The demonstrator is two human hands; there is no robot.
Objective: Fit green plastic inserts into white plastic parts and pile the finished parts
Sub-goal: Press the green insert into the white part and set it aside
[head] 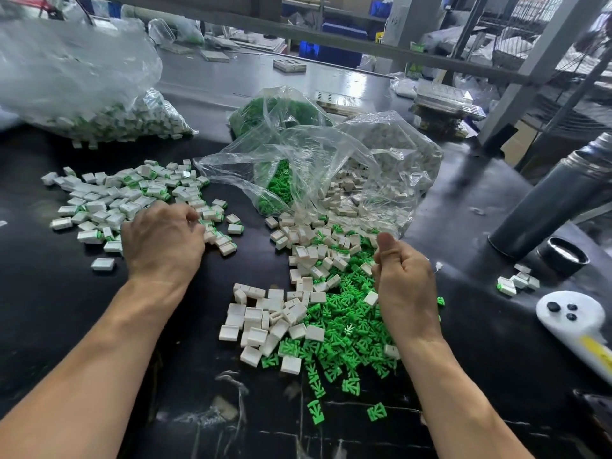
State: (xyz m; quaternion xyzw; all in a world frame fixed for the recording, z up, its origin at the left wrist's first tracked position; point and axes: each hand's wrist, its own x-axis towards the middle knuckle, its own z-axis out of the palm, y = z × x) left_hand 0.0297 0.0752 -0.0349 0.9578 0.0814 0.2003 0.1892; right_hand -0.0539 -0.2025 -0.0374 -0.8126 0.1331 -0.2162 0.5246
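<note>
The left hand (164, 238) lies knuckles-up at the near right edge of the pile of finished parts (132, 200) on the left of the dark tabletop (49, 309), fingers curled under; whether it holds a part I cannot tell. The right hand (405, 276) hovers over the green inserts (347, 329), fingers curled, thumb up, grip contents hidden. Loose white parts (271, 316) lie just left of the inserts. 2 open clear bags (331, 160) spill both kinds behind.

Green inserts (344, 329), white parts (261, 323), black table (49, 293).
</note>
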